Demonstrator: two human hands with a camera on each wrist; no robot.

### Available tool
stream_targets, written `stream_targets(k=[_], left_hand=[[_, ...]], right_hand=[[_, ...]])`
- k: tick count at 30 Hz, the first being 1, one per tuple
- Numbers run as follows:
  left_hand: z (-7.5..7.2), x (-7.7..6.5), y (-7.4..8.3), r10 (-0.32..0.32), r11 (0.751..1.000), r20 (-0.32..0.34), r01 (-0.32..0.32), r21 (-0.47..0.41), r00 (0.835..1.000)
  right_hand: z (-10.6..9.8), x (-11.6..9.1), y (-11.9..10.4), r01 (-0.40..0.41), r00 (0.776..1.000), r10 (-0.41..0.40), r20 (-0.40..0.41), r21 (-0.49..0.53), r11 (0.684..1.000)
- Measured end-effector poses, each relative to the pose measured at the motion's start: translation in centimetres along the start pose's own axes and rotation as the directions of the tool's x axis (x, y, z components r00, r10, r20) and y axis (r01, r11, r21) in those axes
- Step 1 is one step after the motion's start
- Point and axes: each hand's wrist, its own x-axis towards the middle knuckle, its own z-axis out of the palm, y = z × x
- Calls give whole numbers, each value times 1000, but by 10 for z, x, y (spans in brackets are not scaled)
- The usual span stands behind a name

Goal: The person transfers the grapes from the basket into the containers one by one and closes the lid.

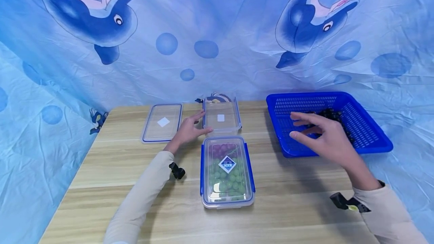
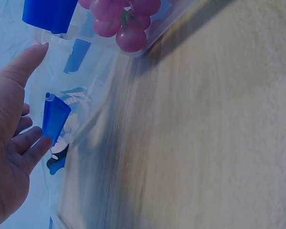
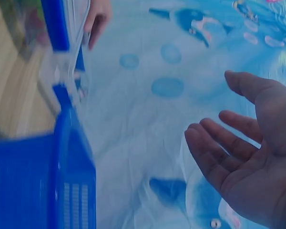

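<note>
My left hand [image 1: 187, 129] is spread at the left side of a clear, open-topped plastic box [image 1: 222, 125]. Its thumb and fingertips lie close to the box's edge; actual contact I cannot tell. Nearer me stands a lidded food box [image 1: 227, 195] with blue side clips, holding green and purple-red grapes; the red grapes [image 2: 131, 38] also show in the left wrist view. My right hand [image 1: 323, 136] hovers over the blue plastic basket [image 1: 291, 150], fingers loosely bent and apart, with nothing in it. Dark grapes [image 1: 329, 115] lie in the basket, partly hidden by this hand.
A clear lid [image 1: 161, 131] with a blue seal lies flat at the back left of the wooden table [image 1: 112, 168]. Behind the table hangs a blue curtain [image 1: 237, 70] printed with dolphins.
</note>
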Motion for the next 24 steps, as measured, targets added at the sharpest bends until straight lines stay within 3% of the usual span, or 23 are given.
stream_targets(k=[10,14,19,24], left_hand=[[0,-1,1,-12,1000,-1,12,-5,1000],[1,-1,1,-12,1000,0,12,-1,1000],[1,-2,2,-15,1000,0,15,1,1000],[1,-1,2,-20,1000,7,20,-1,1000]], right_hand=[[-35,6,43,-28,999,26,-32,-92,995],[-43,8,63,-48,999,48,-2,-136,990],[-56,10,88,-122,989,134,64,-168,978],[-70,11,119,-99,984,130,123,-232,968]])
